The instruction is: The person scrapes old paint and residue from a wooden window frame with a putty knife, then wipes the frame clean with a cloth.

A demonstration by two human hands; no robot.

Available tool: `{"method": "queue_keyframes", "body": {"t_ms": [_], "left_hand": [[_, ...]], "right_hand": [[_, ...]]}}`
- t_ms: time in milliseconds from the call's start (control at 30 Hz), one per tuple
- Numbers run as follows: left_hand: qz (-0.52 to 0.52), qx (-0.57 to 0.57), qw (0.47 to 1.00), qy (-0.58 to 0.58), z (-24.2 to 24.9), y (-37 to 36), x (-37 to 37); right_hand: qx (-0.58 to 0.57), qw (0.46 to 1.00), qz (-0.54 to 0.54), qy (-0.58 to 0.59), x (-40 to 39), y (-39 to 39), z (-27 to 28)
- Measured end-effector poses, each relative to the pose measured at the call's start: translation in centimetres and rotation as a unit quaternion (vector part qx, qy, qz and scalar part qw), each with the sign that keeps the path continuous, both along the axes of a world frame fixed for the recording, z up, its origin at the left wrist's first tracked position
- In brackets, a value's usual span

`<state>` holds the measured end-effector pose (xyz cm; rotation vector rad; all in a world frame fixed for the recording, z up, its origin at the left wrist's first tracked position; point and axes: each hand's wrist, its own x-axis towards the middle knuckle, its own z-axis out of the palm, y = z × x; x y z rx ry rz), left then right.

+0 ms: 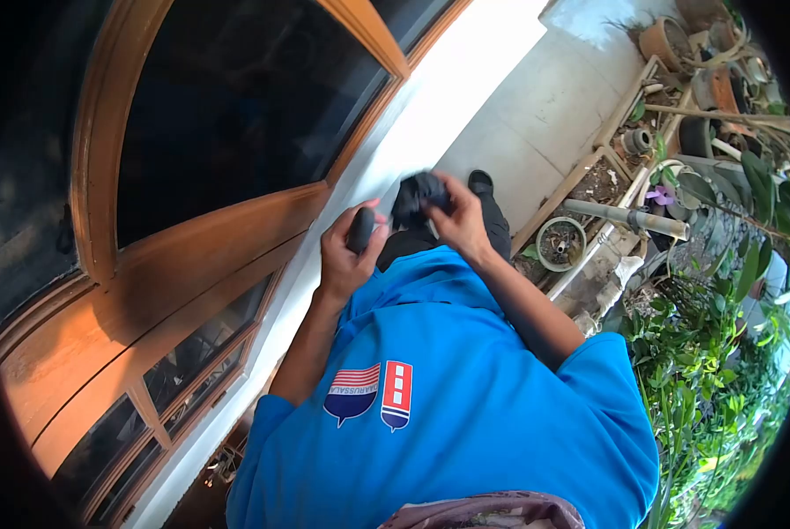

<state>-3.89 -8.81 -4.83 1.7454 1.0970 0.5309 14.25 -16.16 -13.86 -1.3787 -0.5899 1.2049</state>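
Nearest is the blue shirt (500, 379), and beyond it the two hands are in front of the waist, in the air, so no surface carries the things. The left hand (340, 260) holds a small oval piece (360, 231) between thumb and fingers; this grip is narrow, closed on the piece. Its long axis points mostly away from the body, with a slight tilt. The right hand (463, 225) holds a bigger black thing (419, 196), thumb on its near side and fingers around its right side; how tight, I cannot tell, because it is blurred. The black thing lies to the right of the oval piece and a little farther from the body. The two are near each other, but apart, and the right hand is the nearer one to the black thing.

Below, a dark shoe (479, 182) stands on the floor (527, 115), near its wooden edge (553, 204). Past this edge are a round pot (539, 244) and green plants (694, 370). At left is a wood-framed window (236, 115).
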Motion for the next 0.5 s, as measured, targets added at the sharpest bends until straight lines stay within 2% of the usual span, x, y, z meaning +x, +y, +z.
{"method": "queue_keyframes", "body": {"t_ms": [33,67,100,133,167,200,233,300,367,433,500], "left_hand": [[0.005,0.025,1.0,0.011,0.5,-0.2,-1.0],[0.011,0.024,1.0,0.017,1.1,-0.4,-2.0],[-0.001,0.039,0.999,0.018,1.6,-0.7,-2.9],[-0.015,0.056,0.998,0.018,2.1,-1.0,-3.7],[-0.03,0.072,0.997,0.018,2.4,-1.2,-4.4],[-0.054,0.101,0.993,0.021,2.5,-1.3,-5.0],[-0.068,0.104,0.992,0.018,2.7,-1.5,-5.5],[-0.095,0.111,0.989,0.012,2.9,-2.0,-6.5],[-0.115,0.11,0.987,0.023,2.8,-2.3,-7.9],[-0.132,0.118,0.984,0.014,2.2,-2.0,-9.0],[-0.137,0.108,0.984,0.023,2.0,-1.7,-10.2]], "right_hand": [[0.036,0.992,-0.042,-0.113,0.2,1.6,0.3],[0.073,0.987,-0.11,-0.091,0.0,3.5,1.0],[0.072,0.988,-0.132,-0.029,0.0,5.4,1.4],[0.146,0.971,-0.18,-0.062,-0.3,7.7,1.2],[0.16,0.969,-0.173,-0.08,-0.3,9.6,1.8],[0.2,0.964,-0.172,-0.033,-0.8,11.5,2.5],[0.223,0.955,-0.192,-0.044,-1.8,13.0,3.2],[0.287,0.886,-0.159,-0.328,-3.7,13.9,3.1],[0.26,0.916,-0.099,-0.289,-7.8,11.9,1.5],[0.226,0.935,-0.051,-0.268,-12.1,9.6,-3.7],[0.173,0.96,-0.076,-0.207,-13.4,7.3,-4.7]]}}
